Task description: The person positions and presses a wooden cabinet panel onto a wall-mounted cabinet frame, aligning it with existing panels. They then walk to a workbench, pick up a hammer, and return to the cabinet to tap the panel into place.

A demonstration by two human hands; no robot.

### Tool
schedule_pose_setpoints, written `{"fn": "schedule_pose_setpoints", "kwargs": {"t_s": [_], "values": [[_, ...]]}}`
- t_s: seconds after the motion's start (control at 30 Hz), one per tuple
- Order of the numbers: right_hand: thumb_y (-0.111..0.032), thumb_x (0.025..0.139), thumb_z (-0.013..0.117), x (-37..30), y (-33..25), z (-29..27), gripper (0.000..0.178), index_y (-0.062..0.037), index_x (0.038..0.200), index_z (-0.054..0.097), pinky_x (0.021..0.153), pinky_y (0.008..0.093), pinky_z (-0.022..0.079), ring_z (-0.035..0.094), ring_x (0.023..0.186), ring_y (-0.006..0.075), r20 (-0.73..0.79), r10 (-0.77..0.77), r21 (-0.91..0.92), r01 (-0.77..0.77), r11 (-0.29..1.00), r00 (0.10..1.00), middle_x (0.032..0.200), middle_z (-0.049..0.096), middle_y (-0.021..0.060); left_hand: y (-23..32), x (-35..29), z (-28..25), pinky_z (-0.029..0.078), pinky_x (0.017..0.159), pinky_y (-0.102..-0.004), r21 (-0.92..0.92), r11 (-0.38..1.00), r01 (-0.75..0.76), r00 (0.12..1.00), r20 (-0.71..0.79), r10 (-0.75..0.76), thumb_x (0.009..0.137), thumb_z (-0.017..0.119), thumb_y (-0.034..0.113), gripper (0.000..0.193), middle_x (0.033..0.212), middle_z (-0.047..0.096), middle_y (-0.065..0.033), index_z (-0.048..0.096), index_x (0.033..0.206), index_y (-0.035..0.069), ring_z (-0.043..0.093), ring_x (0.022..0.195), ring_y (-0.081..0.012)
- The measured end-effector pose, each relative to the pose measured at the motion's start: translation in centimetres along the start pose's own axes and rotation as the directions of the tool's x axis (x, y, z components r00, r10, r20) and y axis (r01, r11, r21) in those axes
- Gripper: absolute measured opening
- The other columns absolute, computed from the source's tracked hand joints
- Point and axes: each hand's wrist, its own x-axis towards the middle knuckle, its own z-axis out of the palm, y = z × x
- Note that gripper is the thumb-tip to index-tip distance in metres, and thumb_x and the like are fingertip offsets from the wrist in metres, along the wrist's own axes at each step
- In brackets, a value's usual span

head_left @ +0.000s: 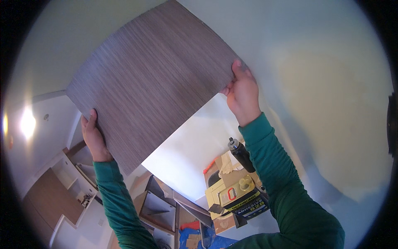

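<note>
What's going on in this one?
A person raises a grey-brown wood-grain panel with both bare hands. The left hand grips its left edge and the right hand its right edge, so it sits tilted in view. Whether it touches the pale surface behind is unclear. Lower down, beside the green right sleeve, are a black bottle and a yellow-and-black can.

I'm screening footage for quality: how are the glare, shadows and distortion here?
Head view: strong glare around the light at left; a soft bluish shadow on the right-hand wall; the wood-grain panel has bowed edges, probably fisheye distortion; black vignetting fills the corners.
</note>
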Motion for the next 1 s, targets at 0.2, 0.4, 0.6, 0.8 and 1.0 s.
{"fn": "schedule_pose_setpoints", "kwargs": {"t_s": [0.2, 0.4, 0.6, 0.8, 1.0], "values": [[-0.032, 0.101, 0.054, -0.5, -0.5, 0.5, 0.030, -0.0056, 0.113, 0.049, 0.050, 0.0297, 0.049, 0.067, 0.071, 0.0175, -0.052, 0.032, -0.074, -0.036, 0.997, 0.998, 0.098, 0.067, 0.0100, 0.1, 0.0, -0.2, 0.037, 0.102, -0.0372, -0.032, 0.999, -0.007, 1.000, 0.025, 0.008, 0.096, 0.061, 0.030, 0.052, 0.127, 0.056, -0.0148, 0.044, 0.135, 0.001, 0.053, 0.115, -0.0255], [-0.028, 0.100, 0.055, -0.6, -0.3, -0.2, 0.022, -0.0068, 0.108, 0.055, 0.055, 0.0327, 0.048, 0.064, 0.073, 0.0174, 0.018, 0.021, 0.019, -0.021, 1.000, 1.000, 0.092, 0.064, 0.0068, 0.5, -0.4, 0.2, 0.040, 0.101, -0.0380, 0.042, 0.999, -0.005, 1.000, -0.019, 0.006, 0.096, 0.061, 0.030, 0.053, 0.125, 0.057, -0.0179, 0.043, 0.135, 0.001, 0.056, 0.112, -0.0266], [-0.023, 0.101, 0.052, 0.2, 0.9, -0.4, 0.019, -0.0061, 0.110, 0.055, 0.057, 0.0338, 0.054, 0.066, 0.077, 0.0187, 0.008, -0.066, 0.048, 0.066, 0.997, 0.998, 0.097, 0.066, 0.0078, 0.4, -0.1, -0.2, 0.048, 0.091, -0.0369, -0.037, 0.999, 0.015, 1.000, 0.026, -0.014, 0.097, 0.057, 0.026, 0.043, 0.118, 0.060, -0.0152, 0.046, 0.131, 0.002, 0.060, 0.104, -0.0236], [-0.024, 0.101, 0.054, 0.2, 0.8, -0.6, 0.017, -0.0094, 0.109, 0.057, 0.063, 0.0304, 0.047, 0.059, 0.073, 0.0135, -0.044, -0.018, 0.045, 0.020, 0.999, 0.999, 0.094, 0.063, 0.0025, -0.1, -0.3, 0.1, 0.046, 0.092, -0.0355, -0.024, 0.999, -0.021, 1.000, 0.004, 0.021, 0.097, 0.059, 0.029, 0.044, 0.114, 0.061, -0.0140, 0.047, 0.131, 0.003, 0.061, 0.100, -0.0221], [-0.023, 0.101, 0.055, -1.2, 0.3, 0.3, 0.015, -0.0100, 0.107, 0.057, 0.062, 0.0311, 0.047, 0.059, 0.074, 0.0126, -0.048, -0.026, 0.045, 0.028, 0.999, 0.999, 0.094, 0.063, 0.0020, -0.7, 0.2, -0.7, 0.044, 0.094, -0.0340, 0.070, 0.998, 0.005, 1.000, -0.008, -0.004, 0.097, 0.057, 0.027, 0.044, 0.115, 0.060, -0.0136, 0.047, 0.132, 0.003, 0.059, 0.102, -0.0208]]}}
